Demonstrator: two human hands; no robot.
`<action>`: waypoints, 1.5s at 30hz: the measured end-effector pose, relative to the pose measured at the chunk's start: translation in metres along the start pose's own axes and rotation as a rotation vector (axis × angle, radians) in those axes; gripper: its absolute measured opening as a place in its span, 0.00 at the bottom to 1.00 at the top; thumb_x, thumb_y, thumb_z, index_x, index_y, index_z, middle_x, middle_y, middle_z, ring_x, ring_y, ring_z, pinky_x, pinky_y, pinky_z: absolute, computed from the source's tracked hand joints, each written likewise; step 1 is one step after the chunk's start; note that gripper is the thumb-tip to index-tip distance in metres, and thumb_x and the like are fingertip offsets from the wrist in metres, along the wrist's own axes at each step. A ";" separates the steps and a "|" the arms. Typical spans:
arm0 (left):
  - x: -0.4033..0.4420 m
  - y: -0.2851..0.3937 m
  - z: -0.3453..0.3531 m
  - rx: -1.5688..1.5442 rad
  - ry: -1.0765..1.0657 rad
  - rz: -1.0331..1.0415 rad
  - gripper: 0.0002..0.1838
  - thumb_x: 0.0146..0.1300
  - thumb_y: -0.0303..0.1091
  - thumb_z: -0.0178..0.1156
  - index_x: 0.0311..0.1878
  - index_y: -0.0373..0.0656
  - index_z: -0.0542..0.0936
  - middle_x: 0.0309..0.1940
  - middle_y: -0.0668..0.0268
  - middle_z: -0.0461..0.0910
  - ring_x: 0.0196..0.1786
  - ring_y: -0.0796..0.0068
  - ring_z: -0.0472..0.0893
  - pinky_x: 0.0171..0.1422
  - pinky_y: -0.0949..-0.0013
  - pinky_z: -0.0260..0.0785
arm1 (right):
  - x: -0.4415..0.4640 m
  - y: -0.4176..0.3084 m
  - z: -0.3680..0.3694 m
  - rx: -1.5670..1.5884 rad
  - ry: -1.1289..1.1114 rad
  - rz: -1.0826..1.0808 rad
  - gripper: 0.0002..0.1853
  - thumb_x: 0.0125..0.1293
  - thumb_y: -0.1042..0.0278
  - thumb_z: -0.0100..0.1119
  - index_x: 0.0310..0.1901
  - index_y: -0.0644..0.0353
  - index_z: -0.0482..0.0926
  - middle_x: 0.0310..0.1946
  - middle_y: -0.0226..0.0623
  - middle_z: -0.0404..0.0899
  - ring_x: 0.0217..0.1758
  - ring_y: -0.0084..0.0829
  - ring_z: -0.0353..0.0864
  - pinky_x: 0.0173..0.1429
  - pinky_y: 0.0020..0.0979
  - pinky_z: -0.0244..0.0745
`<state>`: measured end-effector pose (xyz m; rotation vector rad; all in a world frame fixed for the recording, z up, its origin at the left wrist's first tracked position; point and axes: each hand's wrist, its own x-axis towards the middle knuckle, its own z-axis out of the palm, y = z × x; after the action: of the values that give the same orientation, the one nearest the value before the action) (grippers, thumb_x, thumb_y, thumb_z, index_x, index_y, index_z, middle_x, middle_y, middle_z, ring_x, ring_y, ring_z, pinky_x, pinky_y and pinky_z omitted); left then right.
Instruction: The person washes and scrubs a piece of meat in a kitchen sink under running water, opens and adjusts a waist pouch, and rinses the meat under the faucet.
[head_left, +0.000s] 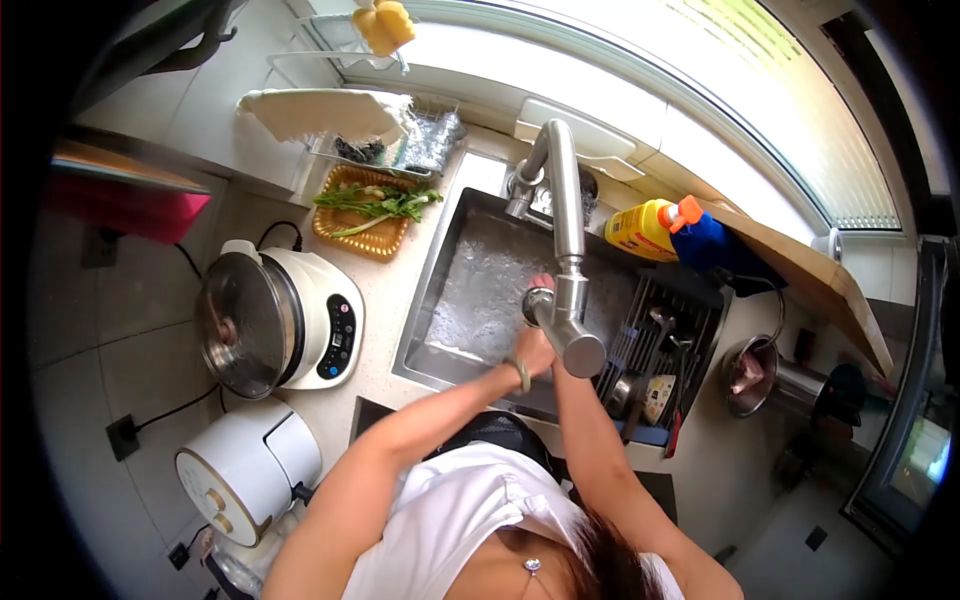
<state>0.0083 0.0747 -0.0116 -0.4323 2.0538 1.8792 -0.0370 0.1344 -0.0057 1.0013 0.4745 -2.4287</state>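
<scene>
Both my arms reach into the dark grey sink [418, 320], over foamy water [485, 285]. My left hand [533, 346], with a bracelet at its wrist, is beneath the steel faucet [568, 215]. Only reddish fingertips of my right hand [541, 281] show beside the faucet; the rest is behind it. The two hands are close together. The faucet hides most of the fingers, so what they hold, if anything, cannot be made out.
Left of the sink, a golden basket [330, 222] holds green vegetables [385, 205]. A cooker [315, 320] and a white appliance [240, 465] stand farther left. A drying rack [630, 340] with utensils and a yellow bottle [640, 230] are at right.
</scene>
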 end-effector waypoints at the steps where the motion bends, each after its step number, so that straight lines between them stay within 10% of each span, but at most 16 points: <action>1: -0.002 0.002 -0.001 0.042 -0.007 0.011 0.26 0.61 0.42 0.46 0.60 0.37 0.63 0.57 0.46 0.65 0.61 0.48 0.63 0.63 0.59 0.57 | 0.008 -0.001 0.001 0.177 0.193 0.007 0.14 0.65 0.57 0.45 0.39 0.59 0.74 0.24 0.32 0.76 0.21 0.29 0.75 0.27 0.29 0.73; 3: 0.021 0.004 -0.016 -0.006 0.016 -0.023 0.29 0.63 0.44 0.45 0.64 0.38 0.59 0.62 0.49 0.61 0.64 0.49 0.60 0.67 0.59 0.52 | -0.007 0.023 -0.010 -0.378 -0.022 -0.197 0.13 0.65 0.58 0.45 0.36 0.57 0.75 0.24 0.30 0.75 0.22 0.27 0.75 0.27 0.28 0.72; 9: 0.017 0.022 -0.024 -0.708 -0.101 0.343 0.26 0.61 0.48 0.48 0.58 0.43 0.68 0.61 0.59 0.64 0.64 0.58 0.61 0.71 0.61 0.46 | 0.042 0.006 -0.049 -0.081 0.019 -0.009 0.16 0.65 0.49 0.45 0.33 0.53 0.74 0.20 0.24 0.74 0.23 0.20 0.74 0.27 0.25 0.72; 11: 0.010 0.033 -0.046 0.521 -0.189 0.720 0.25 0.56 0.45 0.55 0.55 0.44 0.70 0.58 0.61 0.67 0.63 0.61 0.63 0.72 0.61 0.45 | 0.062 -0.010 -0.070 -0.025 0.106 0.152 0.18 0.65 0.45 0.45 0.37 0.51 0.74 0.21 0.18 0.74 0.24 0.19 0.74 0.30 0.25 0.74; 15: 0.037 0.016 -0.054 0.483 -0.194 0.719 0.17 0.49 0.38 0.60 0.44 0.45 0.73 0.46 0.59 0.72 0.51 0.58 0.71 0.59 0.60 0.62 | 0.002 0.006 -0.007 -0.135 -0.058 0.109 0.20 0.61 0.42 0.50 0.39 0.51 0.75 0.25 0.22 0.75 0.26 0.20 0.76 0.33 0.26 0.75; 17: 0.035 0.022 -0.041 -0.056 -0.228 0.450 0.09 0.52 0.35 0.57 0.34 0.41 0.72 0.34 0.57 0.72 0.38 0.56 0.73 0.44 0.61 0.67 | 0.007 0.018 -0.006 -0.338 -0.016 -0.080 0.20 0.62 0.45 0.50 0.36 0.55 0.76 0.24 0.25 0.76 0.24 0.21 0.76 0.30 0.26 0.74; 22: 0.011 0.054 -0.029 -0.138 0.294 0.395 0.18 0.64 0.37 0.48 0.22 0.36 0.67 0.13 0.61 0.64 0.18 0.68 0.64 0.25 0.64 0.60 | -0.032 0.019 0.037 -0.874 -0.004 -0.281 0.23 0.63 0.48 0.49 0.18 0.56 0.75 0.16 0.30 0.73 0.16 0.25 0.73 0.22 0.27 0.70; 26: 0.004 0.052 -0.027 -0.191 0.399 0.027 0.28 0.67 0.46 0.45 0.12 0.39 0.63 0.10 0.69 0.61 0.18 0.80 0.58 0.22 0.68 0.54 | 0.004 0.038 -0.027 -0.401 0.086 -0.224 0.19 0.63 0.59 0.41 0.18 0.57 0.73 0.16 0.32 0.73 0.18 0.27 0.71 0.24 0.31 0.66; 29: 0.013 0.020 -0.018 -0.426 0.381 -0.136 0.27 0.66 0.47 0.46 0.13 0.40 0.63 0.13 0.71 0.63 0.19 0.80 0.61 0.23 0.70 0.56 | 0.060 0.051 -0.094 -1.198 0.407 -1.258 0.18 0.64 0.58 0.41 0.19 0.56 0.72 0.15 0.30 0.71 0.17 0.27 0.68 0.25 0.32 0.65; 32: 0.023 -0.010 -0.026 -0.730 0.238 -0.307 0.27 0.66 0.49 0.48 0.14 0.42 0.64 0.15 0.72 0.65 0.20 0.80 0.63 0.25 0.71 0.57 | -0.015 0.025 -0.027 -1.209 0.149 -0.698 0.17 0.66 0.57 0.42 0.27 0.58 0.75 0.18 0.25 0.70 0.22 0.21 0.68 0.30 0.26 0.64; 35: 0.022 -0.013 -0.043 -0.370 0.188 0.090 0.20 0.61 0.42 0.54 0.18 0.39 0.65 0.25 0.64 0.70 0.30 0.74 0.69 0.36 0.69 0.62 | -0.033 0.005 -0.012 -0.643 0.076 -0.297 0.14 0.67 0.60 0.45 0.32 0.59 0.77 0.23 0.23 0.72 0.29 0.16 0.69 0.35 0.23 0.64; 39: -0.008 0.010 -0.062 -0.041 0.186 0.251 0.16 0.48 0.30 0.62 0.38 0.35 0.70 0.36 0.56 0.75 0.44 0.67 0.76 0.51 0.68 0.66 | -0.018 -0.018 -0.028 -0.249 0.042 -0.305 0.14 0.65 0.69 0.46 0.51 0.61 0.69 0.44 0.31 0.75 0.47 0.25 0.73 0.54 0.28 0.64; 41: -0.013 0.018 -0.067 0.041 -0.053 -0.041 0.28 0.45 0.28 0.64 0.51 0.35 0.66 0.38 0.56 0.77 0.45 0.66 0.77 0.50 0.67 0.68 | -0.025 -0.014 -0.020 -0.223 0.016 -0.312 0.14 0.65 0.69 0.47 0.51 0.62 0.69 0.45 0.32 0.74 0.48 0.25 0.73 0.55 0.28 0.65; 45: -0.010 0.024 -0.064 0.180 -0.038 0.230 0.15 0.48 0.29 0.61 0.41 0.35 0.75 0.35 0.53 0.79 0.40 0.58 0.80 0.42 0.62 0.70 | -0.045 -0.012 0.004 -0.267 -0.001 -0.352 0.13 0.66 0.69 0.46 0.50 0.63 0.70 0.45 0.34 0.74 0.49 0.26 0.72 0.56 0.29 0.65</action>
<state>0.0045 0.0134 0.0198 -0.1181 2.3053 1.7854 -0.0178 0.1556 0.0314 0.8593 1.0194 -2.5720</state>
